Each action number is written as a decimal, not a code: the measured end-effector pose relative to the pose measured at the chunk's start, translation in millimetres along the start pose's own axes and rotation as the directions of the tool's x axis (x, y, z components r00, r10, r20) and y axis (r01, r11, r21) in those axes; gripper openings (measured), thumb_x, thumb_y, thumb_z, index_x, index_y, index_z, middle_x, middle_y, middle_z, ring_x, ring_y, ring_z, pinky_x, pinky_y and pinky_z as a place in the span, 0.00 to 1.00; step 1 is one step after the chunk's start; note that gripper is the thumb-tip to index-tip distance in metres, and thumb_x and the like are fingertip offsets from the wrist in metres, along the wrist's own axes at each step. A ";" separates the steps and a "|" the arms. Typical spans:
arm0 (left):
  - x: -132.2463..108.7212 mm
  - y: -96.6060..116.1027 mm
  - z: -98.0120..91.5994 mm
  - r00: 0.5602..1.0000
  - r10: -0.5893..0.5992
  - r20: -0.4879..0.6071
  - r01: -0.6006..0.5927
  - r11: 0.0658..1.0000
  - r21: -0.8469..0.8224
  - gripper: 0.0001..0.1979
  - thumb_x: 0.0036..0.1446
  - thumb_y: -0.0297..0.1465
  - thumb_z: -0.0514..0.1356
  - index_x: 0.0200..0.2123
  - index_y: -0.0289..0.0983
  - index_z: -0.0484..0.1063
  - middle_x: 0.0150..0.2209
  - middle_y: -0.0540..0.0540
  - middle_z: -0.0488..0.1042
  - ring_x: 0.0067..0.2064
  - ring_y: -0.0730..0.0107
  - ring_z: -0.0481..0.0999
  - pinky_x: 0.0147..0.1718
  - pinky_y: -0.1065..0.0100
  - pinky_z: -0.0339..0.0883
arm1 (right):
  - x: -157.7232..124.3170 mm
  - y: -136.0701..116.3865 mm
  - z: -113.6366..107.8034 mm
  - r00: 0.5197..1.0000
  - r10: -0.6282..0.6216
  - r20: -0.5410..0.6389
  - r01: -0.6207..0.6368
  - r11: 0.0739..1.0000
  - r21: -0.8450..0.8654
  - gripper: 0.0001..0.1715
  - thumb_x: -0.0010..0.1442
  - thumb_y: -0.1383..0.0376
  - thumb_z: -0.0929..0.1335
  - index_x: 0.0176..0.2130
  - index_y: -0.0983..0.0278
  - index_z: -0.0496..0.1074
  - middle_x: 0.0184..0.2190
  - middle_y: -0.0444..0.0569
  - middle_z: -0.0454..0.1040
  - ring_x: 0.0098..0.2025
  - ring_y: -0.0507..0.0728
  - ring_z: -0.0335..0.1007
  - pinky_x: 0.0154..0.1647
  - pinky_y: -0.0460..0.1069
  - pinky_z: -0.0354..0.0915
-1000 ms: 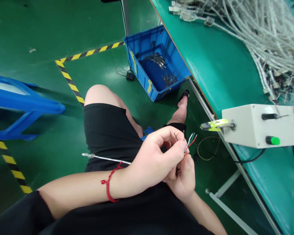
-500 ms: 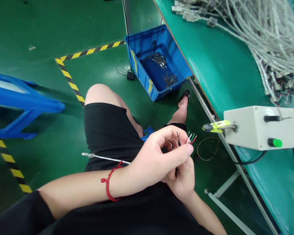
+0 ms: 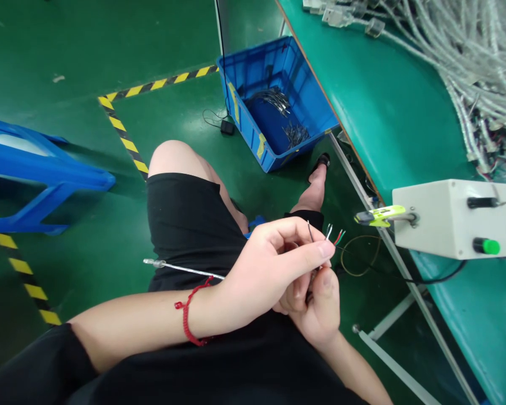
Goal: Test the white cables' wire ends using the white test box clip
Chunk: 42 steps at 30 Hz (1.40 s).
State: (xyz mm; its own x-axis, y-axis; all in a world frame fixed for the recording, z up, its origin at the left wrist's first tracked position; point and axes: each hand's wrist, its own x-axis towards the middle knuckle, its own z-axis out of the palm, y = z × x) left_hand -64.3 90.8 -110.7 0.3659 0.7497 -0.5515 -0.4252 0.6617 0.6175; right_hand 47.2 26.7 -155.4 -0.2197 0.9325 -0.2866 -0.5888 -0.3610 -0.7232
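My left hand (image 3: 261,270), with a red cord bracelet at its wrist, is closed around the stripped end of a USB cable (image 3: 185,270). Thin black, white, red and green wires (image 3: 337,237) stick out past its thumb and index finger. The cable's clear plug end hangs out to the left above my lap, and its middle is hidden behind my left hand and wrist. My right hand (image 3: 324,309) is closed just below, its fingers curled against the left ones on the same cable end. What lies between the palms is hidden.
On the green bench (image 3: 362,101) lies a big pile of clear cables (image 3: 442,45). A white box (image 3: 438,219) with a green knob and a yellow clip (image 3: 379,216) stands at the bench edge. A blue crate (image 3: 253,140) holding cables and a blue stool (image 3: 46,169) are on the floor.
Both hands stay together on the cable. The red and green wires have shifted right and now stand apart from the white one. The view has moved slightly.
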 end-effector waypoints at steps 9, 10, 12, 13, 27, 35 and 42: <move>-0.6 -1.7 -1.2 1.000 -0.021 0.009 0.020 0.999 0.029 0.14 0.63 0.39 0.71 0.32 0.36 0.76 0.28 0.49 0.76 0.23 0.77 0.67 0.25 0.72 0.63 | -0.8 -0.3 -0.9 0.998 -0.014 0.059 0.011 0.998 0.057 0.28 0.77 0.48 0.58 0.34 0.56 0.74 0.14 0.36 0.46 0.13 0.49 0.41 0.16 0.48 0.52; -0.6 -1.3 -0.9 1.000 -0.021 0.009 0.021 0.999 0.034 0.15 0.63 0.40 0.71 0.32 0.36 0.76 0.28 0.48 0.76 0.23 0.77 0.67 0.26 0.72 0.64 | -0.5 -0.3 -0.7 0.997 -0.016 0.070 0.011 0.998 0.061 0.29 0.78 0.48 0.57 0.33 0.56 0.74 0.14 0.36 0.46 0.13 0.49 0.41 0.16 0.48 0.52; -0.7 -0.5 0.2 1.000 -0.028 0.005 0.028 0.999 0.043 0.15 0.63 0.41 0.71 0.33 0.36 0.75 0.27 0.49 0.75 0.23 0.77 0.66 0.26 0.72 0.63 | -0.1 -0.3 -0.1 0.997 -0.017 0.080 0.012 0.998 0.062 0.31 0.78 0.48 0.55 0.32 0.56 0.74 0.13 0.37 0.46 0.13 0.50 0.42 0.16 0.48 0.52; -0.7 -0.1 0.8 0.999 -0.032 0.001 0.032 0.998 0.048 0.16 0.62 0.42 0.71 0.33 0.36 0.75 0.27 0.49 0.75 0.23 0.77 0.66 0.25 0.72 0.63 | 0.0 -0.3 0.0 0.997 -0.015 0.078 0.010 0.998 0.058 0.32 0.78 0.48 0.55 0.31 0.57 0.73 0.13 0.37 0.46 0.13 0.50 0.43 0.16 0.48 0.53; 0.2 -1.0 2.2 1.000 0.018 -0.024 -0.014 0.991 0.135 0.14 0.59 0.40 0.72 0.32 0.38 0.74 0.28 0.49 0.71 0.28 0.71 0.68 0.29 0.69 0.63 | -1.2 -2.7 -0.3 1.000 0.014 -0.007 -0.014 1.000 0.000 0.34 0.77 0.46 0.58 0.25 0.59 0.68 0.12 0.40 0.54 0.14 0.51 0.54 0.16 0.45 0.59; 0.6 0.3 1.6 0.999 0.030 -0.030 -0.024 0.987 0.159 0.11 0.59 0.37 0.71 0.31 0.38 0.74 0.29 0.49 0.71 0.31 0.71 0.68 0.33 0.69 0.64 | 2.0 -5.0 2.3 1.000 0.007 0.029 -0.007 1.000 0.016 0.34 0.77 0.48 0.58 0.25 0.58 0.71 0.11 0.41 0.52 0.15 0.52 0.54 0.16 0.46 0.57; 1.3 -0.1 1.9 0.999 0.013 -0.029 -0.009 0.993 0.119 0.13 0.58 0.39 0.72 0.31 0.39 0.74 0.27 0.50 0.71 0.28 0.72 0.68 0.29 0.70 0.63 | -0.8 -1.9 -0.9 1.000 0.014 0.022 -0.014 0.999 0.034 0.35 0.78 0.47 0.56 0.26 0.59 0.70 0.12 0.40 0.53 0.15 0.52 0.54 0.17 0.46 0.57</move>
State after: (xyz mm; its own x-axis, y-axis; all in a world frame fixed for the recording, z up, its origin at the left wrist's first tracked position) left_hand -62.2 91.7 -110.4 0.3363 0.7574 -0.5597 -0.3274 0.6513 0.6846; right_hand 49.2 26.6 -154.4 -0.2447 0.9275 -0.2826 -0.6115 -0.3738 -0.6974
